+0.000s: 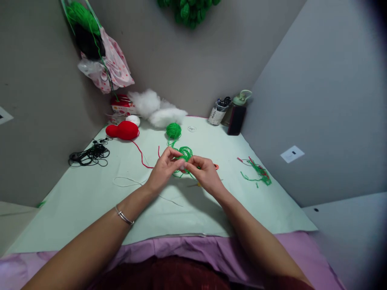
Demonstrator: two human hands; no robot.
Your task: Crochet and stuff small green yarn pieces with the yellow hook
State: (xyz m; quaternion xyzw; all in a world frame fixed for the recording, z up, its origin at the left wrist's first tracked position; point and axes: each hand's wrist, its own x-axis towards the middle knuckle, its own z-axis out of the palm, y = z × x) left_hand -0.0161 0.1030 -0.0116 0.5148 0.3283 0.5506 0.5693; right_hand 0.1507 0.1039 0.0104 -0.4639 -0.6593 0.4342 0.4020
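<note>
grey walls [211, 72] flank a pale table [256, 213]; lettering on the pen cup [216, 116] and red box [123, 108] is too small to read. left hand [164, 169] and right hand [207, 173] meet mid-table, fingers pinching a small piece [182, 165], mostly hidden, beside loose green yarn [186, 152].

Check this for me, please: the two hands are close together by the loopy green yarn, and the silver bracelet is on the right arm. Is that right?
Not quite: the head view shows the silver bracelet on the left arm. The left hand and right hand are indeed close together by the loopy green yarn.
</note>
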